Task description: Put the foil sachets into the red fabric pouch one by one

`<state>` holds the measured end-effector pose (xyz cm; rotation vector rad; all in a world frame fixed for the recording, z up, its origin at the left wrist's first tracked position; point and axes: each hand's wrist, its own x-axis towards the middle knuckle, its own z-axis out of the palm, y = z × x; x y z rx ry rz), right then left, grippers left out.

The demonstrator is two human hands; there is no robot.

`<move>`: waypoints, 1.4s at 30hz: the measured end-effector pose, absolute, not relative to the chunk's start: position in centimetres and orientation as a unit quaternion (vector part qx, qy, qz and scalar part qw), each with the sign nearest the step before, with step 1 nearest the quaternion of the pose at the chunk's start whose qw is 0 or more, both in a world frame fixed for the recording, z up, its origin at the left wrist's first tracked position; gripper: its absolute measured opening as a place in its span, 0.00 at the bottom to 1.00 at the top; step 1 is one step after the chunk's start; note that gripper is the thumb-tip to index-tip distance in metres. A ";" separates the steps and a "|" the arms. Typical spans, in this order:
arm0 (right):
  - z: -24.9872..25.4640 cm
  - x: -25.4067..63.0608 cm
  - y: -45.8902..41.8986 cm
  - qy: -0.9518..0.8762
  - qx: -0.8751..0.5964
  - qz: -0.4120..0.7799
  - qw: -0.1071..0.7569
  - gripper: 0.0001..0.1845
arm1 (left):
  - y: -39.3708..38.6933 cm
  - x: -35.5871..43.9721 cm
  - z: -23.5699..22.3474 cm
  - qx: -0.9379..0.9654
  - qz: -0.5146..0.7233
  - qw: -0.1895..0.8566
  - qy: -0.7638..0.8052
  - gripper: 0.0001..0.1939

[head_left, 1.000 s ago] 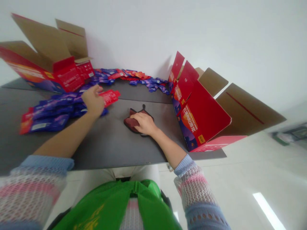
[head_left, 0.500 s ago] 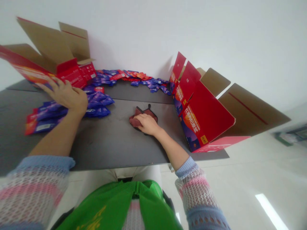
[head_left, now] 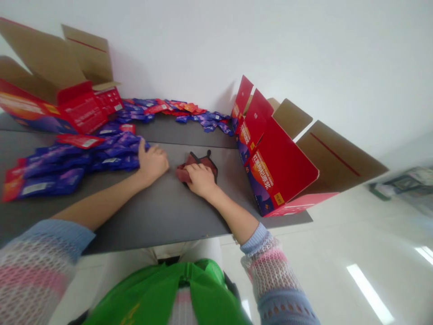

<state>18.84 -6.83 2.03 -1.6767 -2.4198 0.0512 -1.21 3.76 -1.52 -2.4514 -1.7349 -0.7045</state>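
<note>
Table (head_left: 162, 221) first: no change there, and the right boxes (head_left: 270, 176) still stand well to the right of the pile (head_left: 77, 160). The left box (head_left: 56, 67), behind the pile, is uncovered now, because the left hand (head_left: 152, 163) has swung from in front of it to the pile's right end! That puts the work at the pile's edge, by my reading. Fingers curled, thumb up against the packets; whether they grasp one, I can't tell. The right hand (head_left: 202, 179) stays bent over the cloth (head_left: 182, 175), right of the pile and apart from it; pinching or just pressing, can't tell. And a red packet (head_left: 80, 141) lies atop the pile; a second ago that left hand held one like it.

Now materials: flat grey table; stiff cardboard, red outside, brown inside, flaps splayed; slick, crinkled packets overlapping, with a row (head_left: 171, 107) curving beyond the pile; rumpled, black-edged brown cloth.
</note>
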 end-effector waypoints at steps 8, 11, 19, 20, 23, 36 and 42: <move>2.6 19.8 -6.8 -0.679 -0.731 0.024 0.059 0.22 | 7.7 5.4 -1.7 -0.830 -0.144 0.113 -0.527 0.20; 2.7 20.0 -6.3 -0.666 -0.744 0.029 0.045 0.21 | 9.9 6.8 -1.8 -0.816 -0.168 0.117 -0.541 0.20; 1.4 19.0 -5.7 -0.660 -0.746 0.003 0.082 0.22 | 13.8 10.7 -2.0 -0.867 -0.194 0.080 -0.451 0.21; 1.3 19.1 -5.6 -0.663 -0.744 0.004 0.084 0.21 | 14.3 11.4 -2.0 -0.867 -0.195 0.077 -0.453 0.22; 1.3 19.5 -5.3 -0.667 -0.740 0.005 0.085 0.18 | 15.9 13.5 -1.9 -0.851 -0.183 0.062 -0.489 0.22; 0.4 19.6 -3.6 -0.642 -0.763 -0.001 0.076 0.19 | 24.1 21.4 -2.3 -0.762 -0.196 -0.077 -0.612 0.43; 0.7 20.2 -3.5 -0.632 -0.768 0.011 0.101 0.23 | 26.4 20.3 -2.2 -0.786 -0.155 -0.105 -0.590 0.39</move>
